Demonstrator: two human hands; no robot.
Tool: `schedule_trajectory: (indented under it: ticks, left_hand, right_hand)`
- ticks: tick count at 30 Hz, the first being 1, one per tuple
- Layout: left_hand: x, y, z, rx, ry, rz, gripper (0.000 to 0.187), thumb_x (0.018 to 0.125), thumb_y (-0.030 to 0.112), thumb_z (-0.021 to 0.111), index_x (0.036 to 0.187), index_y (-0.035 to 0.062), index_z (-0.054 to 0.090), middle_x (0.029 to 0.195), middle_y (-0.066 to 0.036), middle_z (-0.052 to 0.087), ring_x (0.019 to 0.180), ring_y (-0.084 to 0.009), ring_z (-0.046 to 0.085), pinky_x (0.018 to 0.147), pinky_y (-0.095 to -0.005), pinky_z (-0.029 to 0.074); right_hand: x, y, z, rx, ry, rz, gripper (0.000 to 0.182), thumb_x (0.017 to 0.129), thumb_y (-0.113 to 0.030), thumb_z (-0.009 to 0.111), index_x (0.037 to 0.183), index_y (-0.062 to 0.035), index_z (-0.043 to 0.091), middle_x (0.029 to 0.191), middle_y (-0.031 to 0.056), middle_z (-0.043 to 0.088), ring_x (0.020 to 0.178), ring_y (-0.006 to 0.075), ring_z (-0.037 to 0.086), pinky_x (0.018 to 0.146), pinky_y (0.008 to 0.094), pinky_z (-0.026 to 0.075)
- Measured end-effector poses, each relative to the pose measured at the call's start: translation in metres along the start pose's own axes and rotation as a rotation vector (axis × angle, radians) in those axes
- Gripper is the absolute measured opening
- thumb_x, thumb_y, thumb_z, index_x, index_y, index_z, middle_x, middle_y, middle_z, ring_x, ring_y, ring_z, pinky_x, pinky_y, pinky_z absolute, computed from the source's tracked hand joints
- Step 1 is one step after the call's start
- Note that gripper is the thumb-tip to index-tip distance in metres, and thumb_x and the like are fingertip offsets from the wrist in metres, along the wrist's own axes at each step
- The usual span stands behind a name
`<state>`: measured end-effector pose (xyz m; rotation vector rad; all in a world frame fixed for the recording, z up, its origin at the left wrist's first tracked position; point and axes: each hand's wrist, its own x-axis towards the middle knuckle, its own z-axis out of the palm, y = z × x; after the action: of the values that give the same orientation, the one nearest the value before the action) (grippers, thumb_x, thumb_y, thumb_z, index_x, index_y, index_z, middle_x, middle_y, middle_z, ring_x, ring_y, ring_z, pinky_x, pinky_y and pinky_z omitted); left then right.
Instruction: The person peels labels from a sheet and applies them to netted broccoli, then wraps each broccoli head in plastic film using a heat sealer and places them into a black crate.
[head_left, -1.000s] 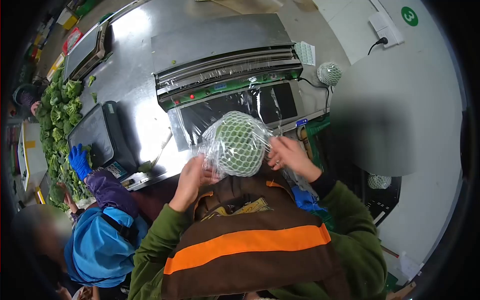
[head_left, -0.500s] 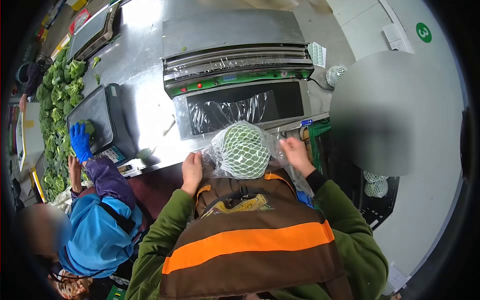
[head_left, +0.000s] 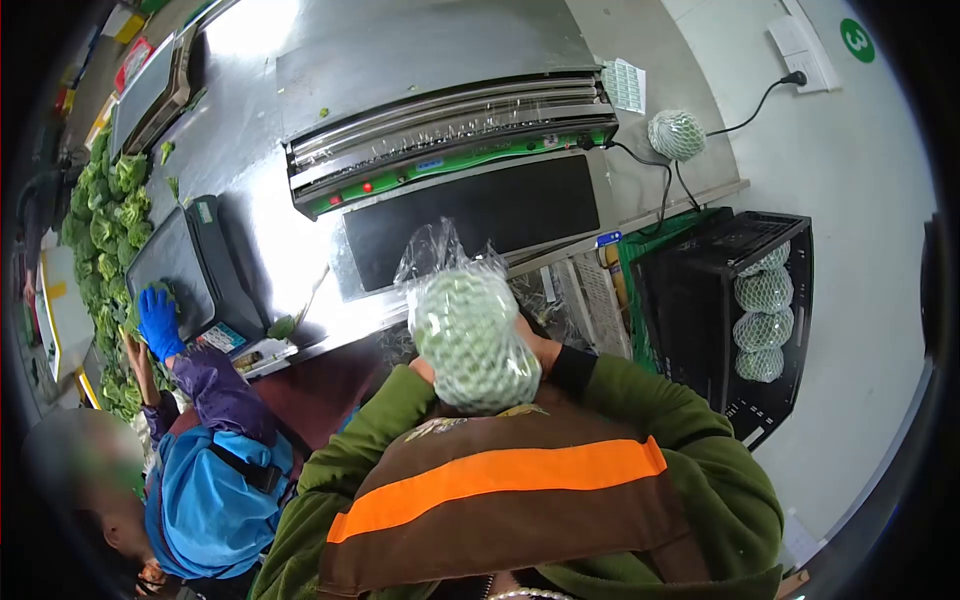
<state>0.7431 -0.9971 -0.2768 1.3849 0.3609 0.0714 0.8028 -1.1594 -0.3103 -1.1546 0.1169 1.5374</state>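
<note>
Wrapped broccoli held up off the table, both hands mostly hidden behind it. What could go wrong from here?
1. Film tail: loose film sticks up above the wrapped broccoli, so the wrap may not be sealed and could peel open.
2. Grip: the hands are almost hidden behind the ball; slick film might slip.
3. Crate: the black crate sits below table level, so a toss could miss.

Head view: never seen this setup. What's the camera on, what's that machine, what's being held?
There is one picture, from a camera worn on a person's head, looking down past a green-sleeved jacket. There is no robot, just two bare hands. Both are mostly hidden under a netted green vegetable wrapped in clear film, held close to the chest; only a bit of the right hand shows.

On the steel table stands a film-wrapping machine with a dark plate, a scale beside it, and one more netted vegetable. A black crate to the right holds several others. A co-worker's blue glove reaches toward loose broccoli.
</note>
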Motion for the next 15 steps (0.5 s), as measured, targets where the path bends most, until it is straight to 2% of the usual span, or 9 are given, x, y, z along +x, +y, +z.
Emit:
schedule_trajectory:
  ticks: [4,6,7,8,9,10,12,14,15]
  left_hand:
    - [-0.017,0.040,-0.020,-0.614,-0.139,-0.324,0.029,0.088,0.012,0.065,0.113,-0.0020,0.064,0.105,-0.015,0.070,0.093,-0.0219,0.066,0.083,-0.0343,0.051]
    - [-0.029,0.057,-0.026,-0.893,-0.180,-0.440,0.029,0.088,0.012,0.065,0.113,-0.0019,0.065,0.105,-0.015,0.070,0.093,-0.0217,0.066,0.083,-0.0342,0.051]
    - [-0.033,0.063,-0.026,-0.990,-0.189,-0.477,0.028,0.088,0.012,0.065,0.113,-0.0019,0.065,0.105,-0.015,0.070,0.093,-0.0216,0.066,0.083,-0.0342,0.051]
    - [-0.035,0.068,-0.026,-1.048,-0.198,-0.498,0.028,0.088,0.012,0.065,0.113,-0.0018,0.065,0.105,-0.015,0.070,0.093,-0.0215,0.066,0.083,-0.0341,0.051]
    - [-0.036,0.069,-0.023,-1.093,-0.199,-0.515,0.028,0.088,0.012,0.065,0.113,-0.0017,0.065,0.105,-0.014,0.070,0.093,-0.0213,0.066,0.083,-0.0341,0.051]
    - [-0.037,0.069,-0.019,-1.133,-0.203,-0.533,0.028,0.088,0.013,0.065,0.113,-0.0017,0.065,0.105,-0.014,0.070,0.093,-0.0212,0.066,0.083,-0.0340,0.051]
    - [-0.039,0.071,-0.015,-1.172,-0.218,-0.558,0.028,0.088,0.013,0.065,0.112,-0.0016,0.065,0.105,-0.014,0.070,0.093,-0.0210,0.066,0.083,-0.0340,0.051]
    - [-0.045,0.073,-0.015,-1.207,-0.231,-0.583,0.028,0.088,0.013,0.065,0.112,-0.0015,0.065,0.105,-0.014,0.070,0.094,-0.0207,0.066,0.083,-0.0339,0.051]
    - [-0.048,0.076,-0.016,-1.213,-0.240,-0.597,0.028,0.088,0.013,0.065,0.112,-0.0014,0.065,0.104,-0.014,0.070,0.094,-0.0206,0.066,0.083,-0.0338,0.051]
  right_hand:
    - [-0.035,-0.010,0.026,-0.204,-0.171,-0.094,0.033,0.096,-0.023,0.059,0.112,0.0055,0.063,0.106,0.0115,0.069,0.099,0.0180,0.063,0.089,0.0348,0.049]
    - [-0.047,-0.021,0.040,-0.312,-0.181,-0.211,0.034,0.096,-0.023,0.059,0.114,0.0055,0.062,0.107,0.0113,0.069,0.100,0.0178,0.063,0.089,0.0345,0.049]
    - [-0.046,-0.016,0.047,-0.362,-0.069,-0.366,0.034,0.096,-0.023,0.059,0.115,0.0055,0.062,0.108,0.0112,0.069,0.100,0.0178,0.063,0.090,0.0343,0.049]
    - [-0.036,-0.010,0.052,-0.457,0.187,-0.572,0.034,0.096,-0.023,0.059,0.115,0.0055,0.062,0.108,0.0111,0.069,0.100,0.0177,0.063,0.090,0.0342,0.049]
    - [-0.083,-0.125,0.046,-0.569,-0.212,-0.205,0.040,0.095,-0.025,0.062,0.121,0.0056,0.059,0.118,0.0114,0.066,0.106,0.0181,0.061,0.094,0.0341,0.048]
    - [-0.067,-0.126,0.018,-1.055,-0.087,-0.193,0.040,0.096,-0.027,0.062,0.122,0.0022,0.060,0.118,0.0089,0.066,0.107,0.0195,0.061,0.095,0.0349,0.047]
    - [-0.058,-0.131,-0.014,-0.562,0.296,-0.453,0.032,0.096,-0.026,0.061,0.115,-0.0008,0.066,0.105,0.0083,0.069,0.101,0.0208,0.064,0.092,0.0347,0.049]
    - [-0.083,-0.191,0.020,-0.275,0.171,-0.345,0.033,0.101,-0.030,0.053,0.110,-0.0011,0.065,0.102,0.0069,0.066,0.098,0.0167,0.061,0.091,0.0311,0.047]
    - [-0.090,-0.207,0.037,-0.274,0.177,-0.348,0.033,0.101,-0.030,0.053,0.110,-0.0011,0.065,0.102,0.0069,0.066,0.098,0.0167,0.061,0.091,0.0311,0.047]
